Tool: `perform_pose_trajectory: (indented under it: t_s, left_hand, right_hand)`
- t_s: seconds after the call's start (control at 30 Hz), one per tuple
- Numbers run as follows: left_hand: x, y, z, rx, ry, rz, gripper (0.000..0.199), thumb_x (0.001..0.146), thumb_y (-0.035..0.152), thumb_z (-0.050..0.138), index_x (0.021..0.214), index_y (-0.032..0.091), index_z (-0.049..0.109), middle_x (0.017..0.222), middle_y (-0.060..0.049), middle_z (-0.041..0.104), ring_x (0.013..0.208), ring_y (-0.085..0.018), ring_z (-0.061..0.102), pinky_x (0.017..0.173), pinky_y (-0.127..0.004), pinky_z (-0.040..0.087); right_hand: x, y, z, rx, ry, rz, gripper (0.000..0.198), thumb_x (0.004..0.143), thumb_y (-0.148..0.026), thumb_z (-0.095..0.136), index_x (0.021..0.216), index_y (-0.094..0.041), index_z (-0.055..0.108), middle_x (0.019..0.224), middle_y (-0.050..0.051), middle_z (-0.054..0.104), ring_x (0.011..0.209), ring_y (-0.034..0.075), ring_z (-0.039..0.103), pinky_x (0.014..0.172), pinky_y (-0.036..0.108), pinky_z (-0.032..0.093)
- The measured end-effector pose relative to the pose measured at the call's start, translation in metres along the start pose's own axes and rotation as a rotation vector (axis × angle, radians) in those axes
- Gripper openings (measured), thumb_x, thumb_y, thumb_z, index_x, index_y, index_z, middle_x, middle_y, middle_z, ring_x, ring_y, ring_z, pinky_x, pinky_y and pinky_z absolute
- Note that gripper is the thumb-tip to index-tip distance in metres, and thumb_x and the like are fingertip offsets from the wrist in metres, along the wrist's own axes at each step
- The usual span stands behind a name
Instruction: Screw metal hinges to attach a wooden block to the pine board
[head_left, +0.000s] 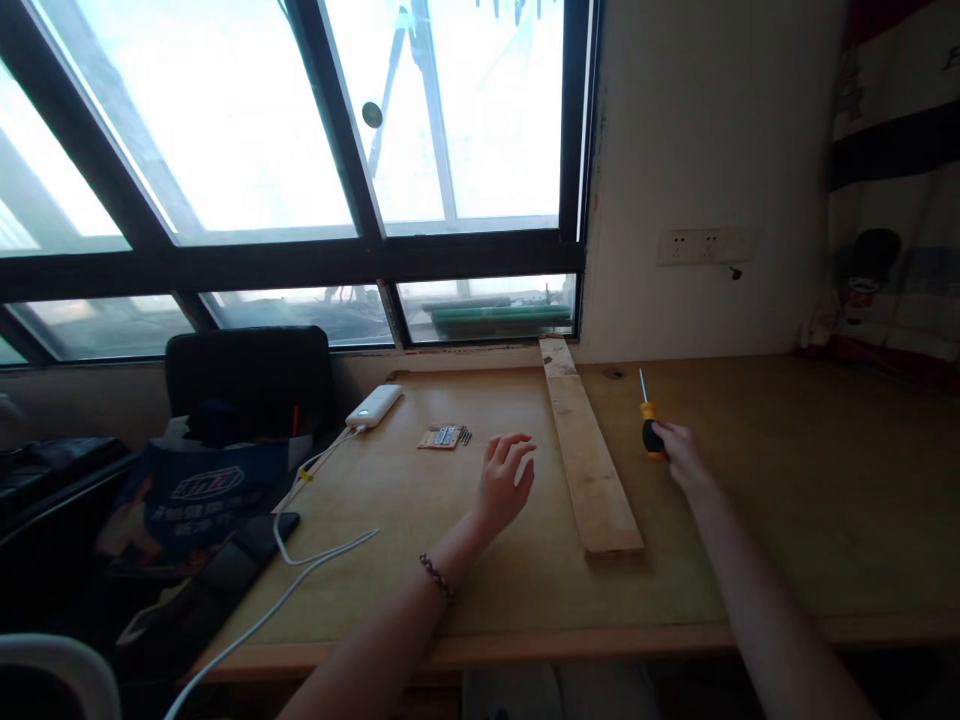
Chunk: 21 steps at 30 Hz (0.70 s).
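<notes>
A screwdriver (651, 432) with a yellow and black handle is gripped in my right hand (681, 452), its shaft pointing toward the wall. To its left, a long wooden board (592, 465) lies on the table, running from the window side toward me. My left hand (507, 478) hovers over the table left of the board, fingers apart and slightly curled, with nothing in it. Beyond that hand rest a small piece with metal hinge-like plates (444, 436) and several dark screws (466, 436) beside it.
A white power bank (375, 406) with a white cable (330, 552) lies at the table's left edge. Left of the table stand a black chair (247, 365) and a blue bag (202, 500). Wall sockets (705, 246) and a window (465, 120) are behind the table (517, 600).
</notes>
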<state>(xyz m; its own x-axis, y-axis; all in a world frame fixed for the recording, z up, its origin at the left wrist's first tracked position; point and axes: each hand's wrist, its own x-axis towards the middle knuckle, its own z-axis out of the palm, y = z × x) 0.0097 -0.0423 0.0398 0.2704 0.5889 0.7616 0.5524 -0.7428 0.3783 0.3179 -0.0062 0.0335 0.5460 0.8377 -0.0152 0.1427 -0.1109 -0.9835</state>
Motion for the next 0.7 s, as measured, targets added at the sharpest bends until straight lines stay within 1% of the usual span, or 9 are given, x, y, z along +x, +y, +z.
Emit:
perform_pose_trajectory:
  t_s: [0.07, 0.13, 0.2, 0.27, 0.3, 0.37, 0.47, 0.6, 0.7]
  left_hand:
    - [0.0, 0.008, 0.003, -0.158, -0.066, -0.097, 0.018, 0.083, 0.023, 0.049, 0.1, 0.019, 0.055, 0.106, -0.008, 0.057, 0.1, -0.018, 0.05, 0.085, -0.033, 0.042]
    - [-0.001, 0.015, 0.006, -0.313, -0.158, -0.213, 0.02, 0.083, 0.03, 0.051, 0.099, 0.018, 0.055, 0.102, -0.008, 0.058, 0.091, -0.016, 0.053, 0.075, -0.029, 0.044]
    - [-0.002, 0.018, 0.009, -0.44, -0.248, -0.317, 0.027, 0.082, 0.037, 0.052, 0.101, 0.017, 0.054, 0.097, -0.007, 0.06, 0.082, -0.015, 0.055, 0.067, -0.026, 0.044]
    - [-0.003, 0.019, 0.01, -0.524, -0.333, -0.373, 0.032, 0.082, 0.041, 0.051, 0.101, 0.016, 0.054, 0.089, -0.005, 0.061, 0.075, -0.013, 0.054, 0.064, -0.024, 0.042]
    - [-0.004, 0.019, 0.011, -0.547, -0.371, -0.381, 0.033, 0.081, 0.043, 0.052, 0.1, 0.016, 0.054, 0.084, -0.004, 0.061, 0.071, -0.012, 0.053, 0.061, -0.024, 0.041]
    - [-0.006, 0.019, 0.01, -0.545, -0.429, -0.372, 0.033, 0.079, 0.045, 0.054, 0.093, 0.015, 0.055, 0.075, -0.001, 0.058, 0.064, -0.01, 0.049, 0.057, -0.022, 0.038]
    - [-0.008, 0.019, 0.009, -0.481, -0.43, -0.363, 0.034, 0.075, 0.046, 0.059, 0.087, 0.015, 0.052, 0.067, 0.002, 0.054, 0.057, -0.008, 0.044, 0.051, -0.021, 0.033]
    - [-0.008, 0.02, 0.008, -0.455, -0.406, -0.28, 0.034, 0.073, 0.041, 0.061, 0.095, 0.016, 0.052, 0.076, -0.001, 0.058, 0.063, -0.01, 0.049, 0.055, -0.021, 0.037]
    - [-0.008, 0.021, 0.006, -0.416, -0.408, -0.228, 0.033, 0.072, 0.037, 0.062, 0.097, 0.016, 0.054, 0.084, -0.004, 0.059, 0.067, -0.012, 0.052, 0.056, -0.022, 0.039]
  right_hand:
    - [-0.023, -0.013, 0.018, 0.307, -0.274, -0.029, 0.028, 0.067, -0.035, 0.067, 0.087, -0.017, 0.064, 0.081, 0.009, 0.067, 0.084, 0.026, 0.063, 0.071, 0.039, 0.051]
    - [-0.051, -0.023, 0.034, 0.464, -0.521, -0.037, 0.032, 0.063, -0.038, 0.071, 0.085, -0.017, 0.063, 0.082, 0.008, 0.067, 0.08, 0.023, 0.064, 0.071, 0.038, 0.052]
    - [-0.077, -0.027, 0.047, 0.53, -0.714, -0.034, 0.034, 0.064, -0.037, 0.072, 0.088, -0.016, 0.063, 0.086, 0.007, 0.067, 0.081, 0.022, 0.064, 0.074, 0.037, 0.053]
    - [-0.097, -0.027, 0.056, 0.521, -0.824, -0.049, 0.038, 0.062, -0.034, 0.075, 0.093, -0.017, 0.061, 0.091, 0.006, 0.067, 0.084, 0.02, 0.064, 0.076, 0.035, 0.052]
    - [-0.104, -0.025, 0.059, 0.49, -0.85, -0.067, 0.041, 0.06, -0.033, 0.076, 0.095, -0.018, 0.06, 0.093, 0.005, 0.066, 0.085, 0.02, 0.064, 0.077, 0.035, 0.052]
    - [-0.111, -0.022, 0.064, 0.418, -0.848, -0.107, 0.047, 0.052, -0.032, 0.081, 0.093, -0.019, 0.06, 0.09, 0.003, 0.067, 0.087, 0.021, 0.064, 0.078, 0.035, 0.052]
    - [-0.111, -0.019, 0.069, 0.355, -0.784, -0.139, 0.051, 0.041, -0.032, 0.084, 0.085, -0.02, 0.06, 0.08, 0.001, 0.067, 0.083, 0.022, 0.065, 0.077, 0.035, 0.053]
    - [-0.106, -0.019, 0.069, 0.359, -0.731, -0.124, 0.044, 0.044, -0.033, 0.083, 0.079, -0.019, 0.061, 0.078, 0.002, 0.068, 0.081, 0.024, 0.066, 0.07, 0.036, 0.055]
    - [-0.103, -0.021, 0.066, 0.363, -0.741, -0.084, 0.04, 0.049, -0.032, 0.081, 0.082, -0.018, 0.062, 0.081, 0.003, 0.069, 0.082, 0.023, 0.066, 0.068, 0.034, 0.056]
